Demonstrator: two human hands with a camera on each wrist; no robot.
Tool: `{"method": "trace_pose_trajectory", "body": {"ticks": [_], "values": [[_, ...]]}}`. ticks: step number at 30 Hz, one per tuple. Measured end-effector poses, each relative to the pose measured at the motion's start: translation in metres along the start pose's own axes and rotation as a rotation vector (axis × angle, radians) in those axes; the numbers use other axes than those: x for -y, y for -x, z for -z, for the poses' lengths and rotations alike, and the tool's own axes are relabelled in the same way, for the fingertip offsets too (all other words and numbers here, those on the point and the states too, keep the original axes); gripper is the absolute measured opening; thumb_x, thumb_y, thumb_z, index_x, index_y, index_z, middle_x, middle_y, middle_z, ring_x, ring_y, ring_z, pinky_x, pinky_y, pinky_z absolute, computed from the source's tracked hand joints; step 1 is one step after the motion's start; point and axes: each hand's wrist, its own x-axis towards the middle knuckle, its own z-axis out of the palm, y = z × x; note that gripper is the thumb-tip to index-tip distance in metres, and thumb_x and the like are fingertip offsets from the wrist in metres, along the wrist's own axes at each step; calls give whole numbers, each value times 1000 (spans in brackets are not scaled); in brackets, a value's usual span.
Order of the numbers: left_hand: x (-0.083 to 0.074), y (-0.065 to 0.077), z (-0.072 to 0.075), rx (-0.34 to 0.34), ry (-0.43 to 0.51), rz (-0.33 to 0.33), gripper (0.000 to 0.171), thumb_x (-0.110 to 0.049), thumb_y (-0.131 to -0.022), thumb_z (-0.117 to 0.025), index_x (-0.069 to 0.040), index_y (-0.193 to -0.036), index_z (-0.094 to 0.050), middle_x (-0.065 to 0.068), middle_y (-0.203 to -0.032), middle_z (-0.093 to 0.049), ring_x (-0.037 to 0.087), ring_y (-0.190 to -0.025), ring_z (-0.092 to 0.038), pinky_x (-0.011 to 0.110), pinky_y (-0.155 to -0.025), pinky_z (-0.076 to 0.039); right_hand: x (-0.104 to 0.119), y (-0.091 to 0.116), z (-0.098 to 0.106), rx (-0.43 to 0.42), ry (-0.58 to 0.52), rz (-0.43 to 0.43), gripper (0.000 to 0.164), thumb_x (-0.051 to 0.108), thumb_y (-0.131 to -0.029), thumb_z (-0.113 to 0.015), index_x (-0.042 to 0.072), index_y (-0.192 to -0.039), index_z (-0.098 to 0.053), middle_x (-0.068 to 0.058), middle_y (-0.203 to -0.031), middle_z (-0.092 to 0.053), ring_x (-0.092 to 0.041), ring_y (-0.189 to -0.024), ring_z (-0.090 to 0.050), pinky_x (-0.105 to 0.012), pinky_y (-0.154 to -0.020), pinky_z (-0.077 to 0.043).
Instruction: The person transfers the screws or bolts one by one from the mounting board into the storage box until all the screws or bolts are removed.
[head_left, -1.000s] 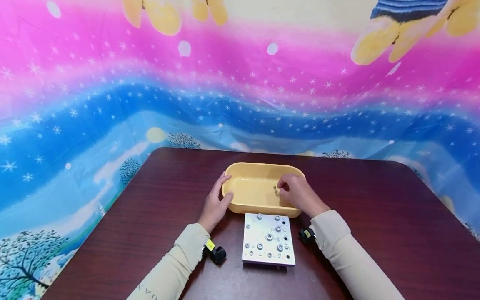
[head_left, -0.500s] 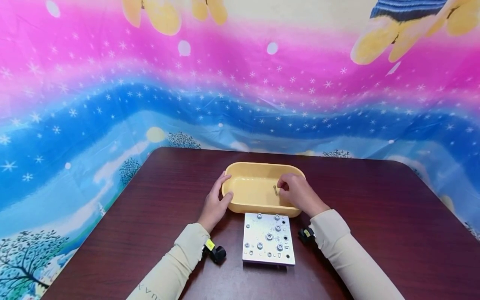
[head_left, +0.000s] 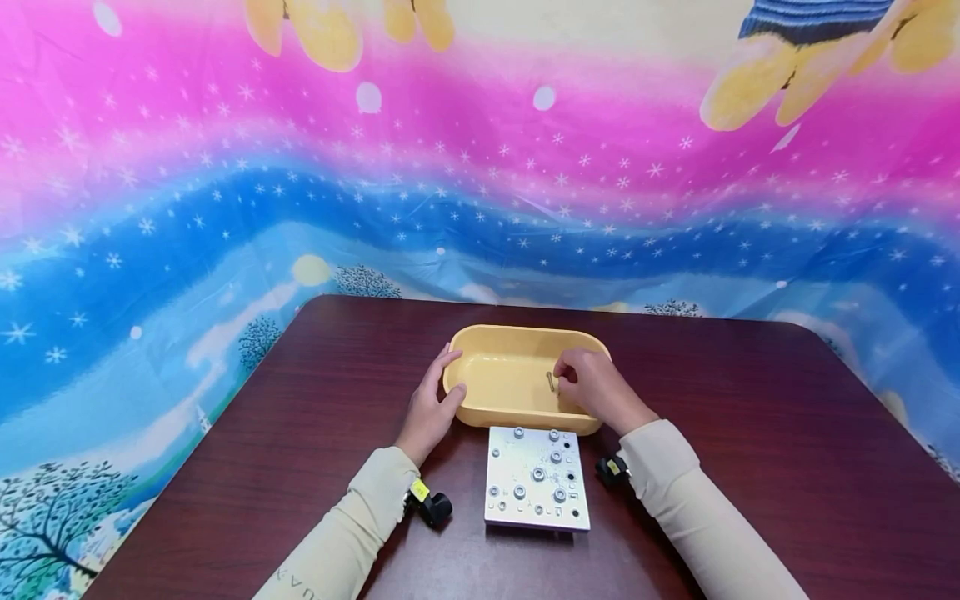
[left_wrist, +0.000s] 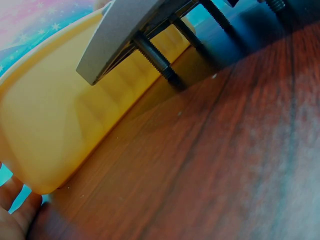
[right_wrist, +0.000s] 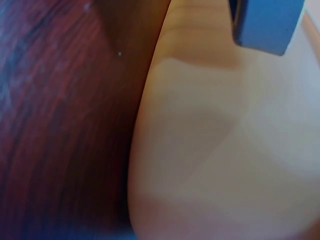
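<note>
My left hand (head_left: 431, 410) holds the left end of the yellow tray (head_left: 487, 417), its thumb and fingers spread round the rim. Fingers of that hand (left_wrist: 15, 215) also show against the tray's end in the left wrist view. My right hand (head_left: 597, 387) reaches into the tray's right side with curled fingers. A small brass-coloured screw (head_left: 550, 382) is visible just left of those fingertips. Whether they pinch it or something hidden is unclear. The right wrist view shows the tray's outer wall (right_wrist: 200, 140), but no fingertips.
A silver metal plate (head_left: 536, 479) with several socket-head bolts and some holes stands in front of the tray. Threaded bolt shanks (left_wrist: 152, 56) hold it above the dark wooden table (head_left: 750, 400). A printed cloth (head_left: 480, 167) hangs behind.
</note>
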Motion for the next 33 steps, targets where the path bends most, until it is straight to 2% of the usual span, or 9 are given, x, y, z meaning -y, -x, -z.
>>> {"method": "trace_pose_trajectory", "body": {"ticks": [12, 24, 33], "values": [[1, -1, 0, -9, -1, -12, 51, -15, -91, -56, -19, -142, -48, -10, -155, -30, 8, -141, -25, 37, -113, -23, 2, 0, 0, 17, 18, 8, 3, 5, -81, -69, 7, -81, -67, -1, -80, -61, -19, -75, -53, -34, -71, -46], [1, 0, 0, -3, -6, -2, 51, -16, -93, -55, -21, -142, -47, -15, -154, -29, 9, -142, -25, 38, -113, -24, 2, 0, 0, 36, 32, -11, 4, 4, -81, -69, 8, -82, -67, -2, -83, -62, -19, -77, -54, -35, -71, -47], [0, 0, 0, 1, -2, -4, 51, -16, -93, -56, -22, -143, -46, -9, -156, -28, 9, -142, -24, 39, -113, -25, 3, 1, 0, 27, 39, -19, 4, 6, -81, -70, 5, -84, -68, -2, -82, -63, -18, -75, -54, -34, -70, -48]]}}
